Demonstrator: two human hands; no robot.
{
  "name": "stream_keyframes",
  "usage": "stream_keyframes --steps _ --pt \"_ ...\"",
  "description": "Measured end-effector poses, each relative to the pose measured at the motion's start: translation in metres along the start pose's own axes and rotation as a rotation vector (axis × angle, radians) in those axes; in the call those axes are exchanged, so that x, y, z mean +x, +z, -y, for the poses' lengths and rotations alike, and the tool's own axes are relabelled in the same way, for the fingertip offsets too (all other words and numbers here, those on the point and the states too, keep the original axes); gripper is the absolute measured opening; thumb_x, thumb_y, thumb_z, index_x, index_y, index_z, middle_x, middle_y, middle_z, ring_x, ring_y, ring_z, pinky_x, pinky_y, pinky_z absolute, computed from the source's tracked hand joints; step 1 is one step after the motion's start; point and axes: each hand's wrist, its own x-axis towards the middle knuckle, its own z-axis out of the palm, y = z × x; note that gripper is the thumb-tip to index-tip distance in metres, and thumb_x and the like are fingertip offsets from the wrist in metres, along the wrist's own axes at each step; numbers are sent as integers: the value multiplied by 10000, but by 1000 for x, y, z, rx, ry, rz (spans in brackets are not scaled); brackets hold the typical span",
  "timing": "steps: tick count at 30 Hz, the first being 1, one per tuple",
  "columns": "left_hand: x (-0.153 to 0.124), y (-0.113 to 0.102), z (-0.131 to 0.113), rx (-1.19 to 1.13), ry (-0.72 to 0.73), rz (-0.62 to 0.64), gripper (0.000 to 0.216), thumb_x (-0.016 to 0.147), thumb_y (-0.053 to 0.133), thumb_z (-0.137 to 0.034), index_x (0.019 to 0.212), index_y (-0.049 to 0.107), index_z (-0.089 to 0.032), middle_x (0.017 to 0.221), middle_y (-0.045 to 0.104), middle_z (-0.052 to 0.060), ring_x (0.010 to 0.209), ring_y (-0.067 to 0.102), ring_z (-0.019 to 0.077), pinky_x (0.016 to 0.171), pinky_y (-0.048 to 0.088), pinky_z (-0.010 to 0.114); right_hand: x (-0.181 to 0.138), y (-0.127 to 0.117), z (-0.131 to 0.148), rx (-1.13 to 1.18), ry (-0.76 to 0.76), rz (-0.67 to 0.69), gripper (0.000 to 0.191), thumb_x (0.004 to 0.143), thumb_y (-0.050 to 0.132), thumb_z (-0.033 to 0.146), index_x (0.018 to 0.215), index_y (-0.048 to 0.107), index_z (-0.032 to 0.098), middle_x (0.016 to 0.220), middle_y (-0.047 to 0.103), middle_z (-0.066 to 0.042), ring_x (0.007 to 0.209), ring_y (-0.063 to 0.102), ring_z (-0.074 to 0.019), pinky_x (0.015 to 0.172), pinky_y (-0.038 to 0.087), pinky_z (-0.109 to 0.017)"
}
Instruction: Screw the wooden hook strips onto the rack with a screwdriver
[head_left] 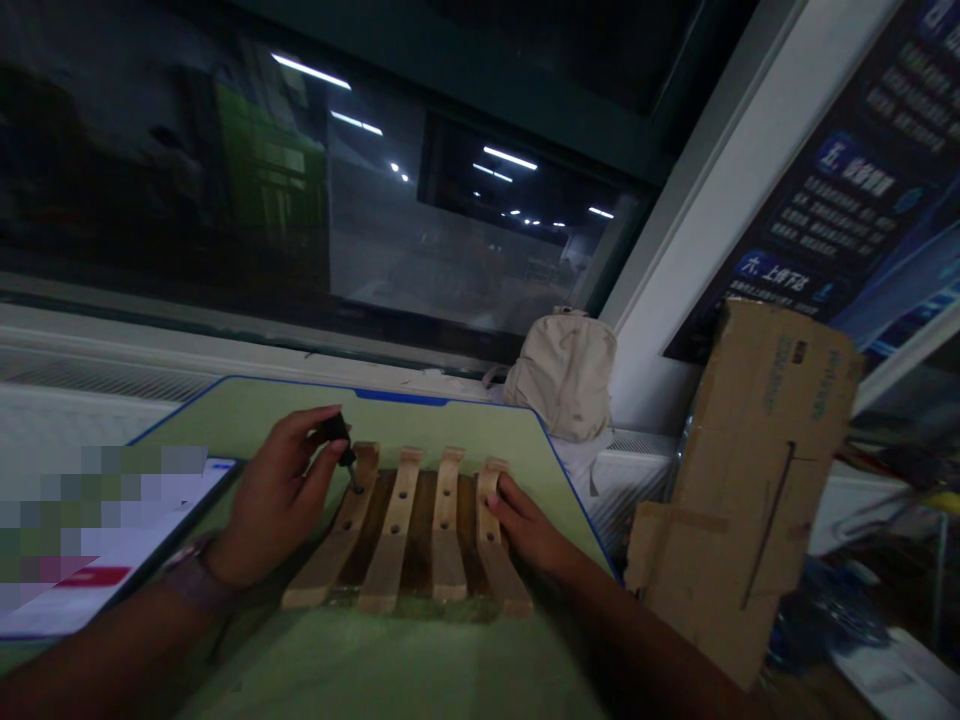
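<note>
My left hand (277,495) pinches a small screwdriver (339,440) with a dark handle, and its tip stands at the upper end of the leftmost slat. Under both hands lies a wooden rack (420,540) of several pale slats fixed across a dark wood board. Each slat has round holes and a curved upper end. My right hand (525,525) grips the upper end of the rightmost slat (502,560). The rack rests on a green cutting mat (420,430) with a blue edge. A wristwatch (193,572) sits on my left wrist.
A tablet (150,560) with a blurred screen lies left of the mat. A beige backpack (562,375) sits beyond the mat, and a large cardboard box (750,490) stands to the right. A dark window (322,200) runs along the back.
</note>
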Motion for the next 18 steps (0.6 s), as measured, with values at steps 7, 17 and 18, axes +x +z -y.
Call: stream_keyframes --steps 7,17,18 --pt "0 0 -1 18 156 50 339 988 443 -208 1327 453 -225 1113 671 82 985 698 171 855 597 336 1 0 -4 2 -18 -4 627 938 493 659 1399 535 235 1453 588 -87 1372 491 -248 1175 316 -432" --pt "-1 1 3 -2 71 50 356 971 493 -261 1321 452 -209 1130 634 98 1013 677 198 893 583 384 -1 3 5 30 4 -28 674 905 522 689 1395 554 228 1461 585 -97 1387 478 -269 1199 273 -457" --pt "-1 1 1 -11 58 60 365 982 466 -257 1342 434 -204 1127 648 100 1010 686 194 889 587 378 -1 3 7 39 7 -27 693 894 527 704 1402 551 234 1468 580 -97 1392 475 -270 1201 269 -457"
